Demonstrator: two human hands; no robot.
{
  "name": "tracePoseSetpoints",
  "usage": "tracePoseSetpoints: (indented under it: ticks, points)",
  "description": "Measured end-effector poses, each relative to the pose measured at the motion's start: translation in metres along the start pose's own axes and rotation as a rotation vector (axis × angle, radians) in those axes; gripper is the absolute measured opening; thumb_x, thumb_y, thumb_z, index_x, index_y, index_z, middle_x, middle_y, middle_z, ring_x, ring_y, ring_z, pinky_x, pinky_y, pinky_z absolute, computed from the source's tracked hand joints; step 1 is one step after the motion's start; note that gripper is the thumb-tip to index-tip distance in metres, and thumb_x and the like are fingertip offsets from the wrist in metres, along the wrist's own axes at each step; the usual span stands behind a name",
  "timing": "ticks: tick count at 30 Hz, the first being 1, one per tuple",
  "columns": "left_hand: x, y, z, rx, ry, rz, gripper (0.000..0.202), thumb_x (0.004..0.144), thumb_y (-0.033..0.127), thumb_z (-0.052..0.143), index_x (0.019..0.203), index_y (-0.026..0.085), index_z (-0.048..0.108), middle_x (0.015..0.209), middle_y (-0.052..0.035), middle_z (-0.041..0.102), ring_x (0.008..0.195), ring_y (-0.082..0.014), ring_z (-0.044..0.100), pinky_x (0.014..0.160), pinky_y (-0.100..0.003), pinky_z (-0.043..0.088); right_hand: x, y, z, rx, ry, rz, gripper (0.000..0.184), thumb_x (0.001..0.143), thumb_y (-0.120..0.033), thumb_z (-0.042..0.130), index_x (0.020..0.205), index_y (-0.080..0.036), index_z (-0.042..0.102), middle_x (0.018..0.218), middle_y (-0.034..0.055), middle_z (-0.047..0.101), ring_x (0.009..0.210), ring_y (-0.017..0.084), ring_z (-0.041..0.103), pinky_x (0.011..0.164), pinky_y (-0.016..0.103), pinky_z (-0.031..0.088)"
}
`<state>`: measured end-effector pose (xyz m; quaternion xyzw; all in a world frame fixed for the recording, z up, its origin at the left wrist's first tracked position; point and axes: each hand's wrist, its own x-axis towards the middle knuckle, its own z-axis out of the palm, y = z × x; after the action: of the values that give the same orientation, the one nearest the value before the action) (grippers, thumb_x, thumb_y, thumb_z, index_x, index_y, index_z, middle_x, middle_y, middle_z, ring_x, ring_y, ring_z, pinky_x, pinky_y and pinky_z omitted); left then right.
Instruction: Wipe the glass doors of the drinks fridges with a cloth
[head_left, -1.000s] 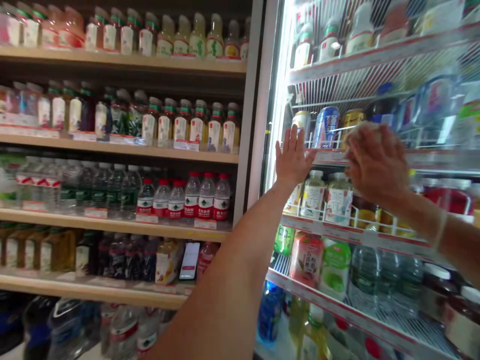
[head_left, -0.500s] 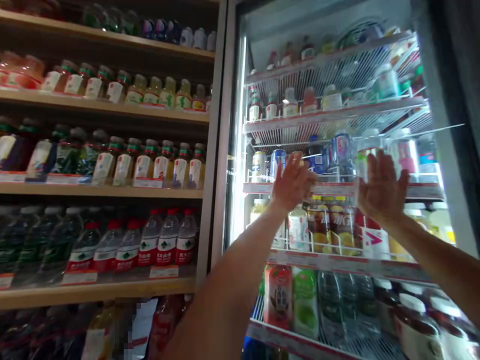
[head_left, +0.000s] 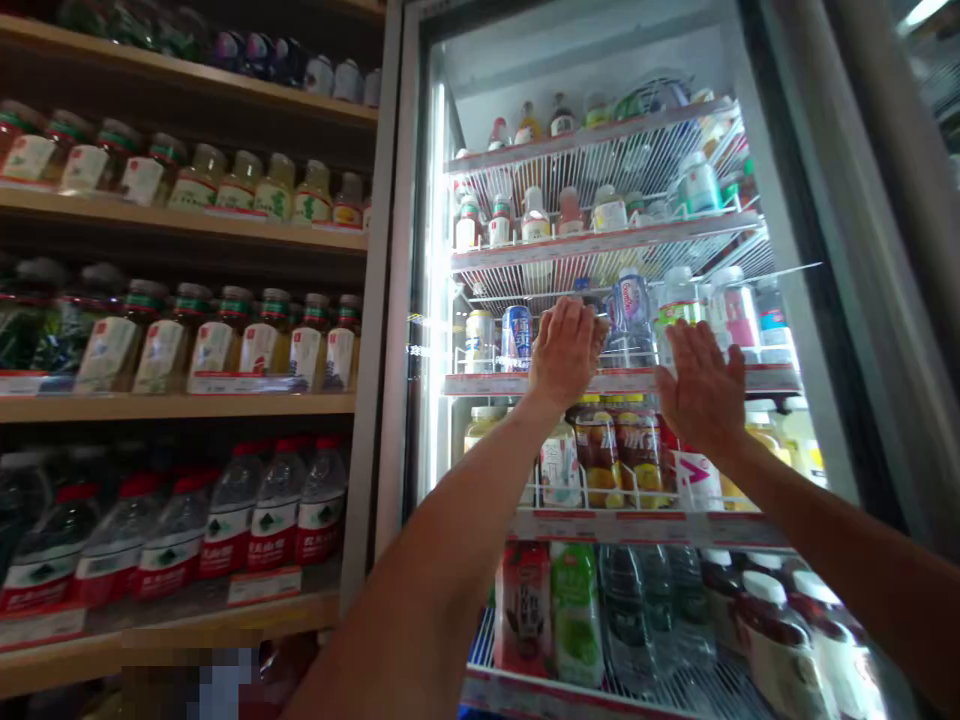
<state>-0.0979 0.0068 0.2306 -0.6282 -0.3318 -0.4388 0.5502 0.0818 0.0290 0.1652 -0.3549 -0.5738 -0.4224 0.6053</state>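
My left hand [head_left: 564, 352] is raised in front of the drinks fridge, back toward me, fingers close together and pointing forward. Its fingertips are partly hidden, and nothing shows in its grasp. A blue can [head_left: 516, 338] stands just left of it on the middle fridge shelf. My right hand [head_left: 703, 388] is held up flat, fingers extended, in front of a clear bottle with a green label [head_left: 679, 300] and a white-and-pink bottle [head_left: 735, 312]. Whether either hand touches the fridge front cannot be made out.
Wire fridge shelves [head_left: 622, 238] carry bottles, cans and cartons. Dark tea bottles [head_left: 596, 455] stand below my hands. At the left, wooden shelves [head_left: 187, 405] hold rows of juice bottles [head_left: 214, 340] and red-capped water bottles [head_left: 274, 515]. The fridge frame [head_left: 386, 270] rises between both.
The view has shifted, so the fridge sits further left and more of its right side shows. The left fingers have drawn closer together. The right hand remains raised and flat.
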Motion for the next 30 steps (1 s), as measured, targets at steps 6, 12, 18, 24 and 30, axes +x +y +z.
tracePoseSetpoints:
  ticks: [6, 12, 18, 24, 30]
  points:
    - [-0.011, -0.104, -0.052, 0.083, 0.099, -0.402, 0.043, 0.087, 0.026, 0.041, 0.129, 0.017, 0.048, 0.147, -0.0113, 0.031, 0.139, -0.0291, 0.023, 0.112, -0.050, 0.025, -0.001, -0.002, -0.001, -0.014, -0.019, 0.000, 0.055, 0.091, -0.036, 0.027, 0.141, -0.014, 0.033, 0.147, 0.0127, 0.035, 0.138, 0.028, 0.026, 0.109, 0.053, 0.020]
    - [0.002, -0.053, -0.024, 0.025, 0.074, -0.378, 0.043, 0.089, 0.030, 0.040, 0.131, 0.019, 0.046, 0.147, -0.0099, 0.034, 0.140, -0.0284, 0.020, 0.113, -0.050, 0.024, -0.001, -0.002, 0.000, -0.014, -0.024, 0.008, 0.053, 0.092, -0.038, 0.026, 0.139, -0.016, 0.037, 0.147, 0.0123, 0.035, 0.138, 0.029, 0.025, 0.109, 0.054, 0.019]
    - [-0.008, -0.024, -0.019, -0.067, -0.090, -0.047, 0.041, 0.092, 0.033, 0.038, 0.130, 0.021, 0.047, 0.149, -0.0051, 0.030, 0.141, -0.0255, 0.018, 0.114, -0.046, 0.025, 0.000, 0.001, -0.002, -0.002, -0.018, -0.002, 0.052, 0.091, -0.036, 0.028, 0.137, -0.016, 0.039, 0.145, 0.0120, 0.037, 0.137, 0.027, 0.027, 0.109, 0.052, 0.020]
    - [-0.022, -0.098, -0.057, 0.075, 0.080, -0.558, 0.045, 0.089, 0.022, 0.037, 0.132, 0.010, 0.042, 0.150, -0.0136, 0.026, 0.141, -0.0298, 0.014, 0.115, -0.051, 0.021, -0.001, -0.002, 0.000, -0.032, -0.022, 0.010, 0.052, 0.091, -0.038, 0.030, 0.139, -0.019, 0.035, 0.147, 0.0091, 0.034, 0.139, 0.026, 0.024, 0.109, 0.054, 0.020]
    - [-0.003, 0.021, -0.007, -0.101, -0.027, -0.114, 0.037, 0.090, 0.036, 0.040, 0.118, 0.018, 0.054, 0.143, -0.0072, 0.041, 0.141, -0.0242, 0.018, 0.114, -0.045, 0.025, -0.001, 0.000, -0.002, -0.027, -0.020, -0.008, 0.051, 0.092, -0.038, 0.028, 0.136, -0.017, 0.040, 0.147, 0.0101, 0.035, 0.138, 0.026, 0.025, 0.110, 0.052, 0.019]
